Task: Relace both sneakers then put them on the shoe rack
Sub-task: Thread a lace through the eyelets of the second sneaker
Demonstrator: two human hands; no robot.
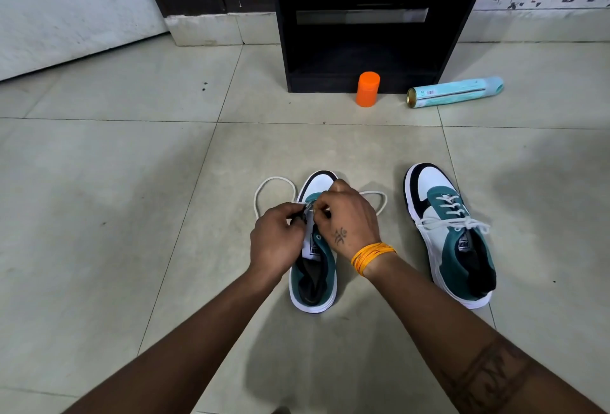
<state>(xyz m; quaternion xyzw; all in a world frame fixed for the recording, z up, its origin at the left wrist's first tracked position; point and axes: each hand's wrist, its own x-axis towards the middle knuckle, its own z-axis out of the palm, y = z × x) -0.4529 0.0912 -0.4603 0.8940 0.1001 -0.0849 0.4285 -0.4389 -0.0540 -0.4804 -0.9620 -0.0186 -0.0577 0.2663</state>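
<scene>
You get soft, even indoor light on the tiled floor (132, 182), moderately bright, with a mild sheen toward its right edge. Broad, blurry shadows spread around both forearms and beside the right sneaker (452, 235) — no hard edges. The dark shoe rack (363, 50) loses its inner detail to blackness. Your wide lens bows the tile lines outward near the corners; the centre stays sharp.

Both forearms are bare, no sleeves in view. The right hand (346, 219) carries a small dark tattoo on its back, with an orange thread band (371, 257) (several strands) at the wrist. A larger tattoo (488, 377) of dark letter-like shapes wraps the right forearm.
</scene>
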